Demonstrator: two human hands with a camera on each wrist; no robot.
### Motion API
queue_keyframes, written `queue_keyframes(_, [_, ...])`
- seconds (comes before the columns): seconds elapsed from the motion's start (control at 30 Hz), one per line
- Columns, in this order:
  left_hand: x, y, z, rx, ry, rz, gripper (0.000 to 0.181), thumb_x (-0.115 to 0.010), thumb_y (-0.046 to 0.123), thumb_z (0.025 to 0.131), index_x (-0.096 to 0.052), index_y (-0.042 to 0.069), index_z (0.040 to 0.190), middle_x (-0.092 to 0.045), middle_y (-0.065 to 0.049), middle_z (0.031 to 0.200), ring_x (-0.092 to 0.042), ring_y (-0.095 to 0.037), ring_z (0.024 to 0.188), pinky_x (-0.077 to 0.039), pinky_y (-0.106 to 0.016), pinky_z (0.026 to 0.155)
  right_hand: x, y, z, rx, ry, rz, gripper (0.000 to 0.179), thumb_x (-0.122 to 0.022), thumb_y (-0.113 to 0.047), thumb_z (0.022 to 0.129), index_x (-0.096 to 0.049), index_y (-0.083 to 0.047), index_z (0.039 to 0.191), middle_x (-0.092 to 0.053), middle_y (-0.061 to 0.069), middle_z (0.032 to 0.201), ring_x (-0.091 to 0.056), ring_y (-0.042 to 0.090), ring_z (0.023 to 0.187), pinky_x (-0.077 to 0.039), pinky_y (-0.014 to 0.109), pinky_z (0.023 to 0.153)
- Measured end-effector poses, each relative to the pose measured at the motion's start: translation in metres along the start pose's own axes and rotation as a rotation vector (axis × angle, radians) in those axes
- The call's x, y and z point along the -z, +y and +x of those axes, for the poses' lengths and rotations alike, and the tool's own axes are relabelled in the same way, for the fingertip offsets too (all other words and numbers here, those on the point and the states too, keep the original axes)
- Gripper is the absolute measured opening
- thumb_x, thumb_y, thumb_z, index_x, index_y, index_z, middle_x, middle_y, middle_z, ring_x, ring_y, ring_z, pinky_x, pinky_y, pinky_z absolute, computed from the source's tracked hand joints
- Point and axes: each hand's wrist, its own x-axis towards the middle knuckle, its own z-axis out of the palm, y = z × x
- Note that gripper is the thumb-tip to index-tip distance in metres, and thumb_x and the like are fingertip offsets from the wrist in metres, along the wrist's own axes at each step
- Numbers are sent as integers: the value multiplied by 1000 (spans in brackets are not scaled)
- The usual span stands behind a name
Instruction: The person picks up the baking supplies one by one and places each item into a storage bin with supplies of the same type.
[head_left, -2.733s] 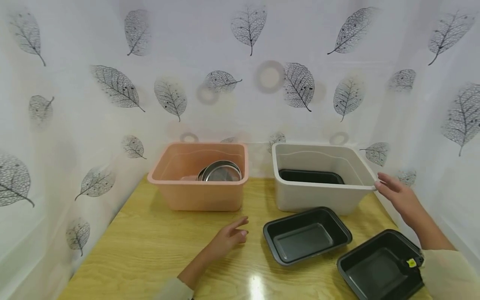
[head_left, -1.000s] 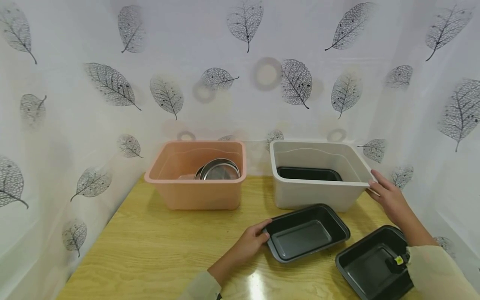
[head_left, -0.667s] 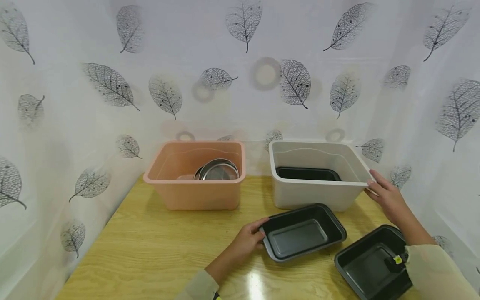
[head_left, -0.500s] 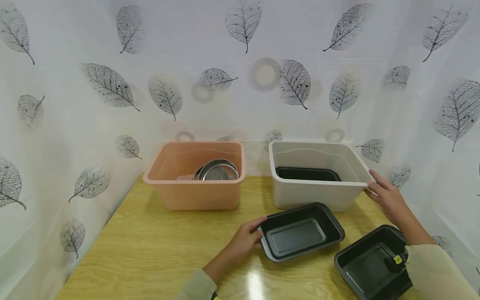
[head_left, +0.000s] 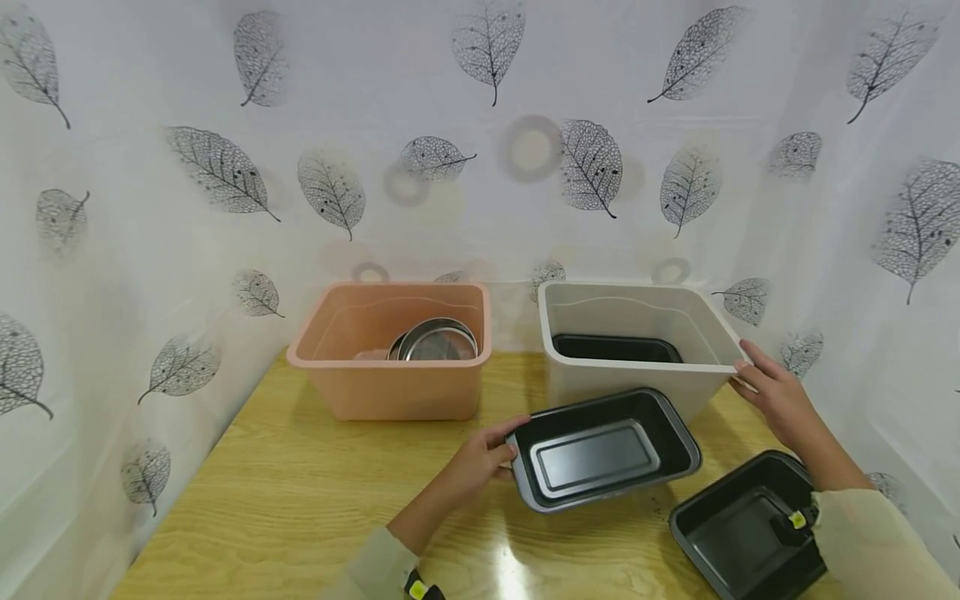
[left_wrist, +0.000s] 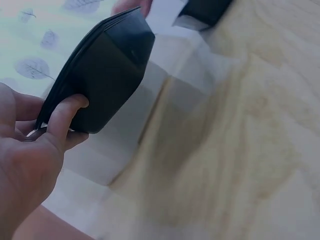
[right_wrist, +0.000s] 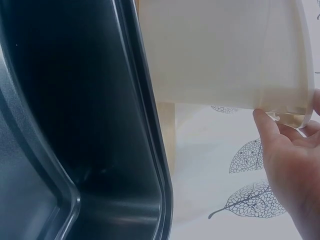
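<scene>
My left hand [head_left: 474, 461] grips the left short end of a dark loaf pan [head_left: 596, 460], thumb and fingers on its rim. The pan is raised and tilted in front of the white bin [head_left: 637, 385], overlapping its front wall in the head view. In the left wrist view the loaf pan's [left_wrist: 112, 75] dark underside shows above the wooden tabletop. My right hand [head_left: 776, 400] holds the front right corner of the white bin's rim. From the right wrist view, the fingers curl round the bin's [right_wrist: 225, 55] rim corner. A dark pan [head_left: 618, 348] lies inside the bin.
Another dark pan [head_left: 750, 529] lies on the wooden table [head_left: 300, 500] at front right, partly hidden by the right sleeve. At back left stands a peach bin [head_left: 405, 393] with round metal sieve-like pans [head_left: 438, 340] inside. A leaf-patterned curtain [head_left: 480, 225] hangs behind.
The left hand has come from beside the loaf pan to grip its end, shifted it slightly left, then raised and tilted it. The right hand has closed on the white bin's rim.
</scene>
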Motion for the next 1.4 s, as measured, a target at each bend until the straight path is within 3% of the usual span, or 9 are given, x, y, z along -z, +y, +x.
queue_keyframes(0.33, [-2, 41, 2, -58, -47, 34, 51, -47, -3, 102, -45, 5, 152, -45, -25, 151, -63, -15, 94, -62, -24, 73, 2, 0, -1, -12, 7, 22, 72, -47, -23, 108, 0, -6, 161, 7, 10, 170, -50, -16, 114, -50, 5, 88])
queue_keyframes(0.57, [0, 59, 8, -91, -82, 58, 50, -46, -1, 103, -43, 5, 153, -43, -24, 153, -64, -15, 95, -62, -25, 75, 1, 1, -2, -12, 8, -15, 71, -47, -25, 108, -2, -8, 162, 6, 13, 170, -50, -17, 109, -50, 6, 88])
queue_keyframes(0.77, [6, 79, 16, -118, -66, 95, 51, -47, -1, 103, -43, 6, 153, -44, -22, 153, -65, -15, 96, -62, -26, 76, 0, -2, -2, -29, 12, -4, 73, -47, -26, 108, -1, -7, 161, 8, 14, 169, -51, -19, 105, -51, 6, 88])
queue_keyframes(1.03, [17, 106, 36, -180, -54, 125, 50, -45, 0, 104, -44, 11, 153, -46, -19, 152, -65, -21, 105, -63, -30, 82, 0, -5, 0, -38, 5, 21, 73, -48, -23, 108, -1, -5, 160, 10, 12, 169, -53, -21, 101, -52, 7, 87])
queue_keyframes(1.23, [20, 121, 58, -180, -34, 129, 50, -46, 2, 104, -46, 14, 153, -51, -17, 149, -65, -21, 104, -62, -29, 84, 0, -7, 0, -46, 5, -7, 73, -48, -26, 108, -2, -7, 161, 10, 12, 169, -53, -22, 100, -52, 7, 86])
queue_keyframes(1.4, [18, 129, 75, -166, -54, 212, 50, -46, 6, 106, -46, 22, 153, -44, -4, 156, -57, -16, 105, -61, -27, 86, -1, -6, -2, -56, 13, 4, 73, -48, -26, 108, -1, -7, 161, 10, 15, 168, -54, -20, 101, -53, 7, 85])
